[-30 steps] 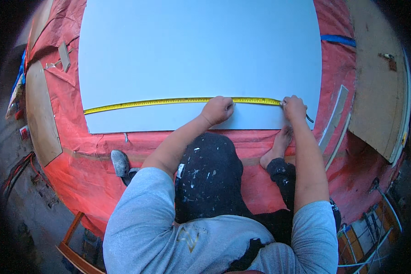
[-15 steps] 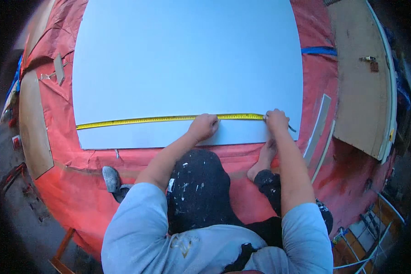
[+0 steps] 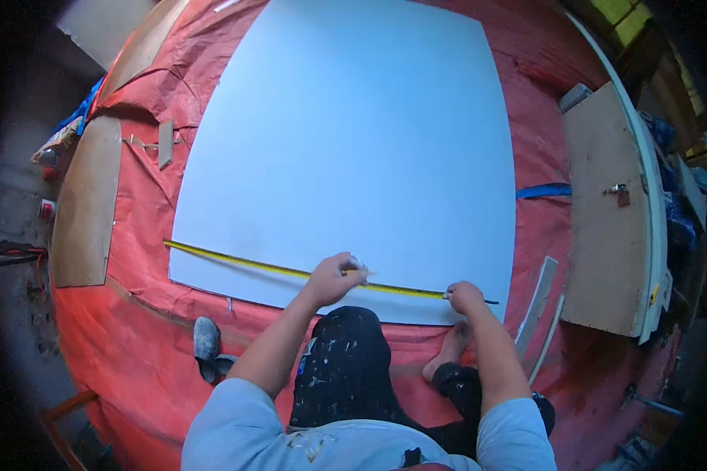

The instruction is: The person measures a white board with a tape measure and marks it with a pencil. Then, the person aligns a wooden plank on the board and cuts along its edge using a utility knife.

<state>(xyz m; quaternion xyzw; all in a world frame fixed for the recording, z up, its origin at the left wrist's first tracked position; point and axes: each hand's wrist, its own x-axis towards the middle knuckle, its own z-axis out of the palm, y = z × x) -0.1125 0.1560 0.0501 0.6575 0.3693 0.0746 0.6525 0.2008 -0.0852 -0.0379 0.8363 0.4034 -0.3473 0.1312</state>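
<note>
A large white board (image 3: pixel 353 149) lies flat in front of me. The yellow blade of a tape measure (image 3: pixel 236 260) stretches across its near part, its left end sticking out a little past the board's left edge. My right hand (image 3: pixel 467 298) is closed on the tape measure near the board's right side, and a dark strip pokes out beyond it. My left hand (image 3: pixel 331 280) is above the middle of the blade, thumb and fingers pinched together. Something small and pale shows at those fingertips, too blurred to name.
Red sheeting (image 3: pixel 149 337) covers the floor around the board. Brown panels stand at left (image 3: pixel 86 204) and right (image 3: pixel 605 212). Narrow strips (image 3: pixel 536 306) lie right of the board. A grey shoe (image 3: pixel 206 339) sits near my left arm; my bare foot (image 3: pixel 450 352) is by the near edge.
My view has tilted and shifted, so the board appears turned and lower. My left hand has lifted from the board beside the blade, while my right hand keeps its hold.
</note>
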